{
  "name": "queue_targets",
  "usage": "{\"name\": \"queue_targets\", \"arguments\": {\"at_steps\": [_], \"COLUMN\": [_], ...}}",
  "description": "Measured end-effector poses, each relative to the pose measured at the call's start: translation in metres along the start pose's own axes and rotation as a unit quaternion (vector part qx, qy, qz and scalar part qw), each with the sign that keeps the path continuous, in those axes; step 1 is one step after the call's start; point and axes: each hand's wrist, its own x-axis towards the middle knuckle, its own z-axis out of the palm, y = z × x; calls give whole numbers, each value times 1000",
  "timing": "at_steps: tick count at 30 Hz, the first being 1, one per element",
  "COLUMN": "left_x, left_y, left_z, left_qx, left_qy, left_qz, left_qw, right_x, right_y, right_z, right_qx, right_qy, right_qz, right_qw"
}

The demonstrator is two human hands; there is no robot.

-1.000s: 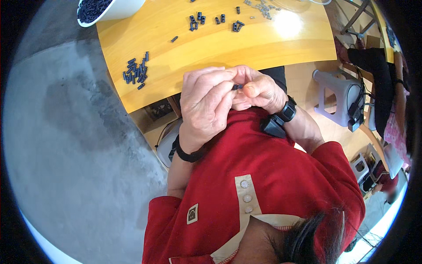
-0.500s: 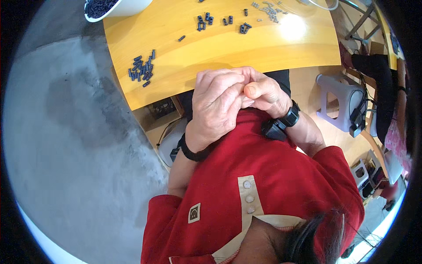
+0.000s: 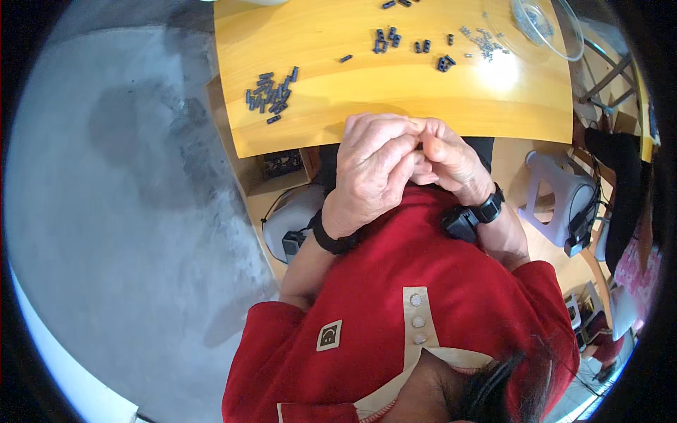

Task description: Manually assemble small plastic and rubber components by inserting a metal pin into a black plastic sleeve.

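Observation:
My left hand (image 3: pixel 371 166) and my right hand (image 3: pixel 455 161) meet at the near edge of the yellow table (image 3: pixel 317 109), fingertips pressed together. Between them a sliver of a small dark piece (image 3: pixel 421 146) shows; the fingers cover the rest, so its shape is hidden. Both hands are closed around it. On the table to the left lies a pile of small black plastic pieces (image 3: pixel 271 92). Farther back are loose clusters of similar black pieces (image 3: pixel 386 40), with a few more (image 3: pixel 446 63) to their right. Tiny silvery metal parts (image 3: pixel 486 46) are scattered at the far right.
A clear round tub (image 3: pixel 534 22) holds more small parts at the back right. The rim of a white bowl (image 3: pixel 266 1) shows at the top. A white plastic stool (image 3: pixel 557 197) stands right of the table; grey floor (image 3: pixel 141 197) lies left.
The view has shifted left and slightly back, so the table and hands appear farther right. My fingers have parted a little, and a dark piece now shows between them.

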Motion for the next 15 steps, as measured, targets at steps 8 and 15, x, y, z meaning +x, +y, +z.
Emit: {"name": "queue_targets", "arguments": {"at_steps": [8, 15], "left_x": [-9, 5], "left_y": [-56, -91], "left_z": [-66, -87], "left_qx": [287, 412], "left_qy": [102, 82], "left_qz": [-141, -158], "left_qw": [942, 894], "right_x": [-6, -2], "right_y": [-8, -11], "right_z": [6, -7], "right_qx": [-524, -594], "right_qy": [330, 360], "right_qz": [-284, -342], "right_qw": [732, 632]}}
